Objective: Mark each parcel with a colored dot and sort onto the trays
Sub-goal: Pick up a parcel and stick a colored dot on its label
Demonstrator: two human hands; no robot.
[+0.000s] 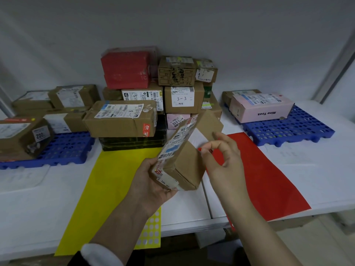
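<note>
1. Gripping a long cardboard parcel (180,162) by its near end, the left hand (151,181) holds it tilted above the white table (28,198), labelled face turned left.
2. The right hand (224,160) pinches a small red dot (199,149) between thumb and forefinger, just beside the parcel's brown side.
3. Two blue trays: the left tray (63,150) carries about five brown boxes; the right tray (292,129) carries two, the pink box (263,108) in front.
4. Two coloured sheets lie on the table: a yellow sheet (107,189) and a red sheet (269,179).
5. A stack of unsorted parcels (153,96) stands at the back between the trays; the raised parcel hides its lower right part.
</note>
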